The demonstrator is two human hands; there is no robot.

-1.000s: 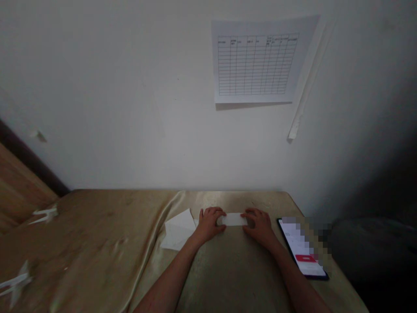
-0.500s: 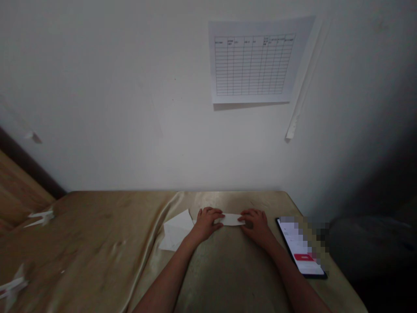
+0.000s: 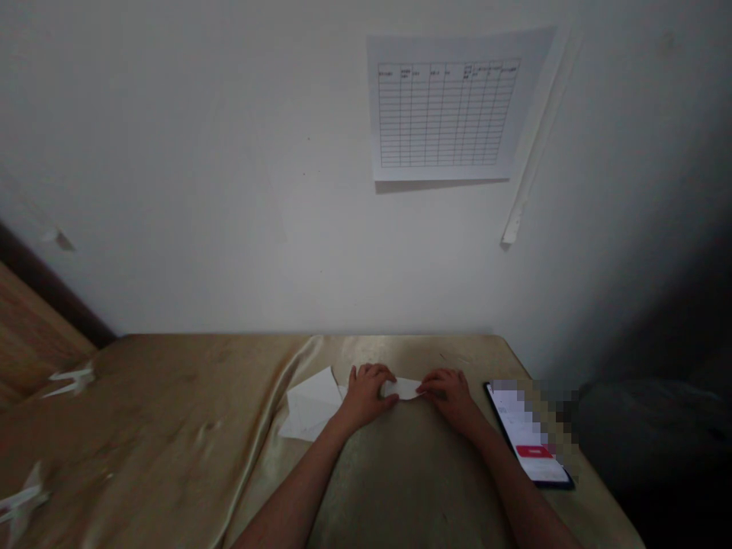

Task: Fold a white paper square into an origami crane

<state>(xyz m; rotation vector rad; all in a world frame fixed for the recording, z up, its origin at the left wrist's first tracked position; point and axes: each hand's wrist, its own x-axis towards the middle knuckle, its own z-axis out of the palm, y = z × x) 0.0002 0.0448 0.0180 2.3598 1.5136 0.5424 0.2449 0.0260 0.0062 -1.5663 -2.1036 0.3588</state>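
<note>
Strip position: I observe the white strip [image 3: 407, 388], apparently paper, left of the phone [image 3: 531, 467], on or just above the satin cloth [image 3: 409, 473]. Left hand [image 3: 364, 393], farther from the phone: fingers curled, with fingertips and thumb gripping the strip's far and near edges at its left end. Right hand [image 3: 451, 393], nearer the phone: fingertips pinched together on the strip's right end, which narrows toward them.

Handling, in my judgement: use the left hand as the anchor and apply only light pressure, since so thin a piece will crease readily. Align both edges at the right end before pressing, then work from the pinch toward the middle. Uneven tension could skew or buckle the strip.

Containers: I can identify none in view, so I report no contents. The loose white sheets [image 3: 313, 404] overlap well left of the phone, beyond the left hand; the printed chart [image 3: 449, 114] is on the wall above and left of the phone
</note>
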